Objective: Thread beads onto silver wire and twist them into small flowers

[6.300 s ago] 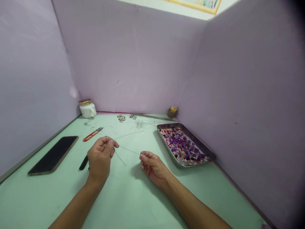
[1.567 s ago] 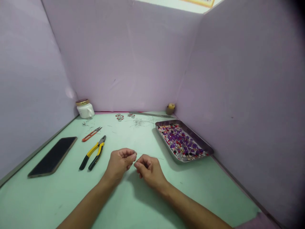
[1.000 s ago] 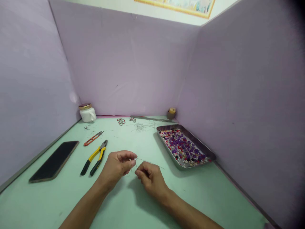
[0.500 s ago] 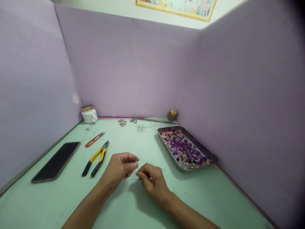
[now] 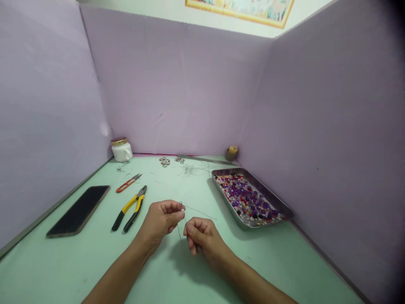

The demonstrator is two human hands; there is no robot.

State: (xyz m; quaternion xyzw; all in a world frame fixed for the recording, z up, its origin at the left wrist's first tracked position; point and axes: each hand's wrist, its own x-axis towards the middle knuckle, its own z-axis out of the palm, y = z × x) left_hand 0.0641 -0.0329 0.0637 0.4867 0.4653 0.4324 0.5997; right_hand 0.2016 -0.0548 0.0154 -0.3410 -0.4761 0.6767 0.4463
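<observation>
Thin wire (image 5: 201, 211) runs out to the right from the fingertips of my left hand (image 5: 166, 216), which pinches it between thumb and forefinger. A small pale bead (image 5: 182, 210) appears at those fingertips, partly covered. Another strand of the wire hangs below the left hand. My right hand (image 5: 201, 234) is just to the right and slightly lower, its thumb and forefinger closed on a strand that leads down from the left hand. Both hands are above the green tabletop (image 5: 152, 270).
A metal tray (image 5: 218, 185) of mixed beads stands at right. On the left lie pliers (image 5: 129, 209), orange thread snips (image 5: 128, 183) and a phone (image 5: 79, 211). Farther back are a white jar (image 5: 122, 151), beaded wire pieces (image 5: 165, 161), wire scraps (image 5: 190, 169) and a small pot (image 5: 231, 153).
My right hand has turned and its lower fingers have loosened, while it keeps its pinch. The wire's free end has swung slightly. The whole view has shifted a little.
</observation>
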